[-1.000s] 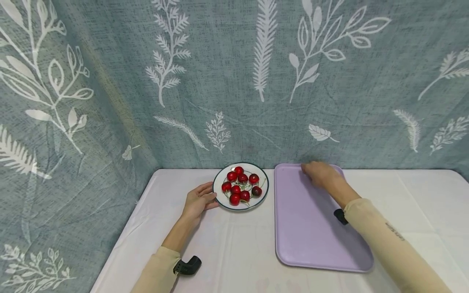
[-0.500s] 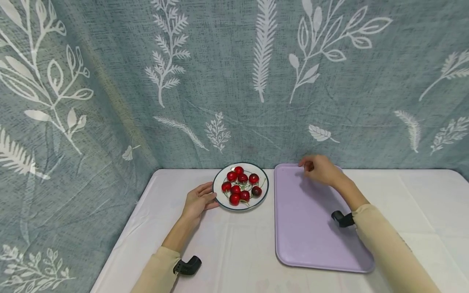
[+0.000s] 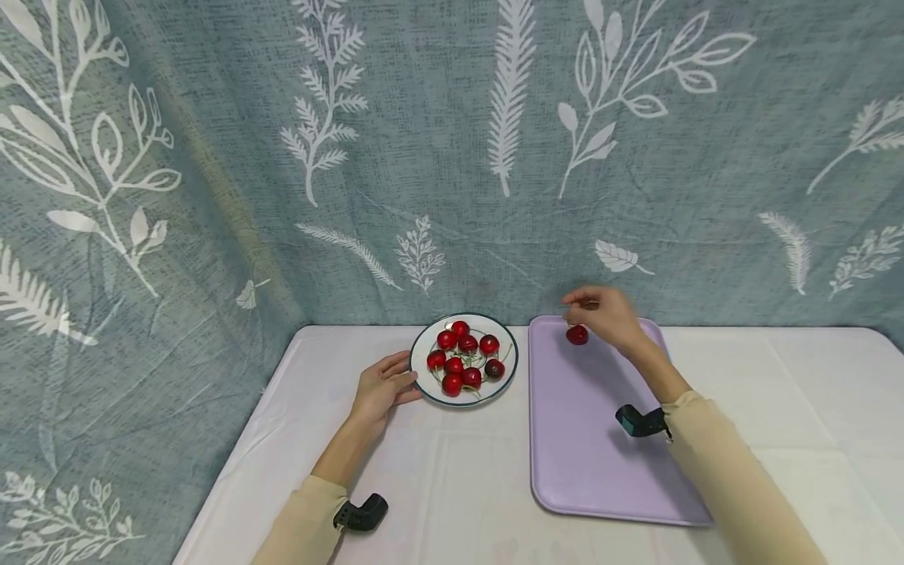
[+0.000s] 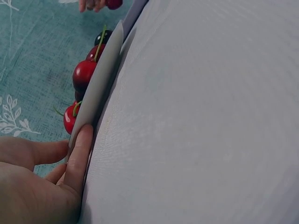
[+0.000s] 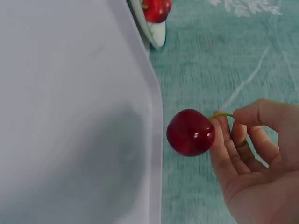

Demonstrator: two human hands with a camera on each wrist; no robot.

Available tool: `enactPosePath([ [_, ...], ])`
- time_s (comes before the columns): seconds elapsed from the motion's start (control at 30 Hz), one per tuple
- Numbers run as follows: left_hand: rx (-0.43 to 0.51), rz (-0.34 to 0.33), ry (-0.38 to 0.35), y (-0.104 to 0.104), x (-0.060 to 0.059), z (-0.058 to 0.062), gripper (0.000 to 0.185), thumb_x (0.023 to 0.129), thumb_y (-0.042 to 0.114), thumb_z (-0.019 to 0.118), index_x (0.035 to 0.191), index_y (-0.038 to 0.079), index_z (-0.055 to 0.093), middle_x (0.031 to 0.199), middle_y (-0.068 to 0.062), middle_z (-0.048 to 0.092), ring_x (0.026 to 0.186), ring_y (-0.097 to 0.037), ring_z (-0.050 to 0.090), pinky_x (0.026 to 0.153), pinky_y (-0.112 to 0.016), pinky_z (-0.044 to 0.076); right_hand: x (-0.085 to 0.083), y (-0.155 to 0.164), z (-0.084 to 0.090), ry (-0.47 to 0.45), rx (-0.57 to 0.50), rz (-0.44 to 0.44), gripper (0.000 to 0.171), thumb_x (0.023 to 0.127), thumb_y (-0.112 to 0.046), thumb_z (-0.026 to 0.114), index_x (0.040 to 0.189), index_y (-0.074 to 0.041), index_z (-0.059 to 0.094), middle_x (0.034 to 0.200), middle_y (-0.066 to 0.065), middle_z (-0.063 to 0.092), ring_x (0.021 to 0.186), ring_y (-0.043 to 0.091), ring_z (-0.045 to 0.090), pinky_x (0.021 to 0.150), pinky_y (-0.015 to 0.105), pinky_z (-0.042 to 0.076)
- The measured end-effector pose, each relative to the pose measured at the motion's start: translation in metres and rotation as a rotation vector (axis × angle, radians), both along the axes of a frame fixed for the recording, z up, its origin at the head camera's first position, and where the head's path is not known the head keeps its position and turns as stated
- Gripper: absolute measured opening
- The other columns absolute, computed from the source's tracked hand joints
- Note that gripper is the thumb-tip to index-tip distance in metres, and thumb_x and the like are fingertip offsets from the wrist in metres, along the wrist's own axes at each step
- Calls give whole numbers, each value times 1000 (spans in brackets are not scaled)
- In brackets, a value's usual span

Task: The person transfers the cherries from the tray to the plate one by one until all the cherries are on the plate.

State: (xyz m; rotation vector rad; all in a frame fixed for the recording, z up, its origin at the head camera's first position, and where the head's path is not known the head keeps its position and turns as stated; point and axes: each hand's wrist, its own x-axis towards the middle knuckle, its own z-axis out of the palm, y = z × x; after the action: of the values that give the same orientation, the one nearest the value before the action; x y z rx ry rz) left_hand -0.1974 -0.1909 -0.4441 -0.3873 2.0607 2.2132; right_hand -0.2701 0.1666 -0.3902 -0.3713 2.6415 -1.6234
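Over the far end of a purple tray (image 3: 614, 447), my right hand (image 3: 603, 318) pinches a cherry (image 3: 577, 335) by its stem. The right wrist view shows this cherry (image 5: 190, 132) hanging clear of the tray, its green stem between thumb and finger. To the left of the tray stands a white plate (image 3: 422, 345) with a dark rim, bearing several red cherries (image 3: 453, 384), some with stems. My left hand (image 3: 379, 388) grips the plate's left edge. In the left wrist view the thumb lies at the rim and a finger (image 4: 80, 151) reaches along the plate's underside.
A white cloth (image 3: 466, 479) covers the table. Directly behind the plate and tray hangs a blue-green curtain (image 3: 438, 173) with white leaf prints, and it also runs along the left side. The plate and tray stand close together.
My right hand has lifted and shifted slightly left, and the cherry it pinches has come into sight beneath its fingers. My left hand and the plate have stayed in place.
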Motion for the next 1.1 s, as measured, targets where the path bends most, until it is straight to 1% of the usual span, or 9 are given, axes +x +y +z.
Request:
enactPosePath([
  [0.13,-9,1,1,-1,0,-1,49,92,-10,55,140,-6,45,132,-28,53,86,-16,67,69,-28,63,-2,-14,-3,-144,-180,-2,30,94,-4,60,119,13,61,98,15,71,80,7,68,86,34,60],
  [0.2,-10,3,-3,-2,0,-1,49,92,-10,55,140,-5,46,132,-27,53,86,-16,67,70,-28,63,-2,-22,-6,-216,-281,3,34,96,-4,57,123,16,57,101,16,70,81,7,69,89,34,59],
  [0.27,-10,2,-7,-2,-1,0,49,92,-10,55,140,-4,46,132,-26,53,86,-15,67,70,-28,63,-3,-29,-9,-270,-366,-4,36,97,-4,56,126,18,55,107,21,69,82,8,70,91,34,59],
  [0.4,-3,-10,-3,-1,-1,1,49,93,-10,55,141,-4,45,133,-27,52,87,-14,67,71,-29,63,-4,-40,-16,-302,-489,-13,38,98,-1,53,128,22,49,124,34,57,82,8,69,88,28,59],
  [0.5,5,-11,2,-1,-1,1,49,93,-10,54,140,-5,45,133,-27,52,87,-14,67,71,-29,63,-6,-47,-21,-317,-574,-23,38,97,4,50,129,24,46,127,38,53,78,8,69,85,24,59],
  [0.63,13,-10,1,-2,-2,0,49,92,-11,55,140,-5,46,133,-26,53,86,-15,67,70,-28,63,-9,-55,-26,-364,-660,-67,40,95,9,49,131,24,43,131,35,52,76,8,69,84,21,59],
  [0.83,12,-15,5,-2,-1,-1,49,92,-11,55,140,-7,44,134,-29,51,87,-16,67,70,-28,63,-12,-70,-28,-474,-822,-118,45,96,10,46,138,20,36,149,28,37,82,9,68,89,20,57],
  [0.97,10,-11,-1,-2,-2,-1,49,92,-11,55,140,-5,45,134,-27,52,87,-15,67,70,-28,63,-16,-83,-30,-550,-948,-132,48,97,9,43,144,15,32,153,22,32,84,10,66,93,18,53],
  [1.1,12,-12,-2,-4,-3,-3,49,92,-10,55,140,-4,46,134,-27,52,88,-16,67,71,-28,63,-17,-96,-35,-575,-1013,-179,49,97,12,43,145,12,34,152,20,35,80,10,67,93,18,53],
])
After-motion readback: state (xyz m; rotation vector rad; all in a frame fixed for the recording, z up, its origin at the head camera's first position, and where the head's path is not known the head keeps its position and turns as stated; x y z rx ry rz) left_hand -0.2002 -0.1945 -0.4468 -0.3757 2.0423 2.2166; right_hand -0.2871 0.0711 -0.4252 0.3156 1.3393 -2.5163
